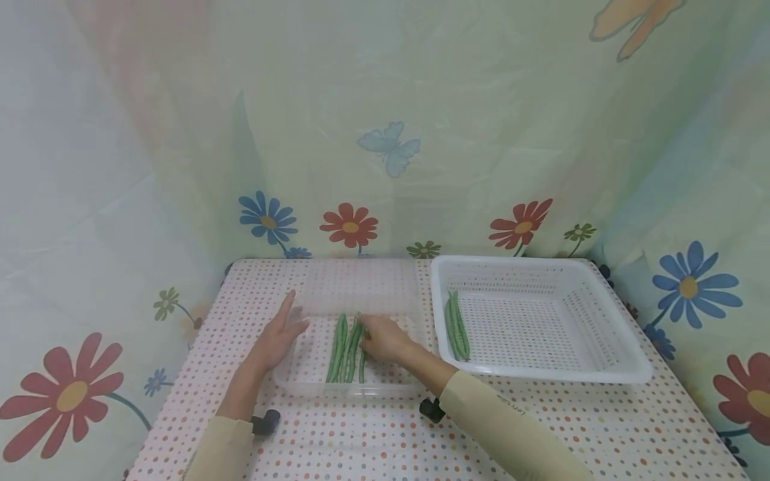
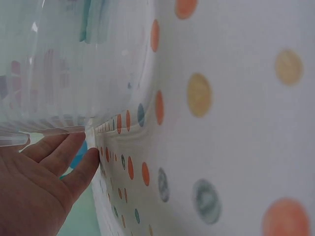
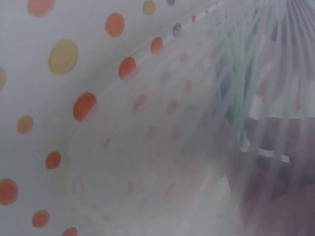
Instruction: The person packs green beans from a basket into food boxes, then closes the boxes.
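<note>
Several green beans (image 1: 341, 351) lie lengthwise, side by side, in a clear plastic container (image 1: 301, 386) with its lid (image 1: 361, 287) folded back. Over the right part of this row, my right hand (image 1: 385, 339) is inside the container with curled fingers, pinching a green bean (image 1: 362, 369); the fingertips are partly hidden. Through the container wall, the right wrist view shows that hand (image 3: 280, 196) only dimly. My left hand (image 1: 278, 341) is at the container's left side, its fingers spread and holding nothing. In the left wrist view, the left fingers (image 2: 61, 152) reach along the container's rim.
To the right stands a white perforated plastic basket (image 1: 541, 371) with a few green beans (image 1: 457, 327) along its left wall. A dotted cloth (image 1: 337, 441) covers the table. A flowered curtain (image 1: 301, 133) hangs behind and at both sides.
</note>
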A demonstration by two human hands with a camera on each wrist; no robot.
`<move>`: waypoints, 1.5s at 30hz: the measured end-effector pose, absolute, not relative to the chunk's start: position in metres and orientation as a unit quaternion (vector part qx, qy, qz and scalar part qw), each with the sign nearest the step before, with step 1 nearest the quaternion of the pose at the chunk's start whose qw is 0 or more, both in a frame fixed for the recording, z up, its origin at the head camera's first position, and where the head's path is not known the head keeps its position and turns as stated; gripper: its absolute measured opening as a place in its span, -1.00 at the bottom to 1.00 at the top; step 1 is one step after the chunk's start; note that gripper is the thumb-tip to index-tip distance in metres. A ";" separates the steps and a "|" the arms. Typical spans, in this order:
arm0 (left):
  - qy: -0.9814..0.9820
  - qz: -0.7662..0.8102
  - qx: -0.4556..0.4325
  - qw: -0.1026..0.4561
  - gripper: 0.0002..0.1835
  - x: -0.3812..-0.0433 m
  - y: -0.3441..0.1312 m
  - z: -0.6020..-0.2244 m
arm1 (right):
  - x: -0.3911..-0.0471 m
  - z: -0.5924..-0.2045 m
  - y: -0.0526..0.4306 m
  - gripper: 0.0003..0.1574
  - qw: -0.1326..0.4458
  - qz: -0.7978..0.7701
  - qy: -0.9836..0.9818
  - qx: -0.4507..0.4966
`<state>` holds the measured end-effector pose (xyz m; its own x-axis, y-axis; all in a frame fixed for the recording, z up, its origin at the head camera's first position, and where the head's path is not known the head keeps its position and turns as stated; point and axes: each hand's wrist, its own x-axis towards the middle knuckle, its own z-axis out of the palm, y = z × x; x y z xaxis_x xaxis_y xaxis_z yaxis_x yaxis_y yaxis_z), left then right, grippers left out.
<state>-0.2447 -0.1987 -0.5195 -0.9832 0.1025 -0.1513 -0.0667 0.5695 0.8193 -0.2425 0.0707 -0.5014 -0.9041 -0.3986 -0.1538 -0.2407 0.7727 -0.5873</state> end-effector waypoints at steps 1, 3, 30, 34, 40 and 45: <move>0.881 0.465 0.012 0.091 -0.16 -0.244 -0.199 -0.520 | -0.242 -0.501 0.071 -0.33 0.133 -0.292 0.931 -0.175; 0.880 0.465 0.015 0.090 -0.16 -0.244 -0.199 -0.519 | -0.240 -0.499 0.071 -0.34 0.129 -0.297 0.928 -0.183; 0.879 0.468 0.022 0.090 -0.14 -0.244 -0.201 -0.520 | -0.233 -0.446 0.078 -0.29 0.060 -0.234 0.933 -0.267; 0.878 0.469 0.023 0.090 -0.14 -0.245 -0.201 -0.520 | -0.236 -0.441 0.083 -0.15 0.058 -0.225 0.936 -0.264; 0.877 0.471 0.025 0.090 -0.15 -0.245 -0.201 -0.520 | -0.242 -0.429 0.094 -0.04 0.046 -0.207 0.940 -0.269; 0.879 0.468 0.027 0.090 -0.15 -0.245 -0.201 -0.520 | -0.249 -0.422 0.106 -0.03 0.025 -0.183 0.946 -0.268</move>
<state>-0.2447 -0.2010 -0.5197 -0.9826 0.1305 -0.1325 -0.0370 0.5607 0.8272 -0.2487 0.1059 -0.4217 -0.8553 -0.5155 0.0515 -0.4976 0.7896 -0.3592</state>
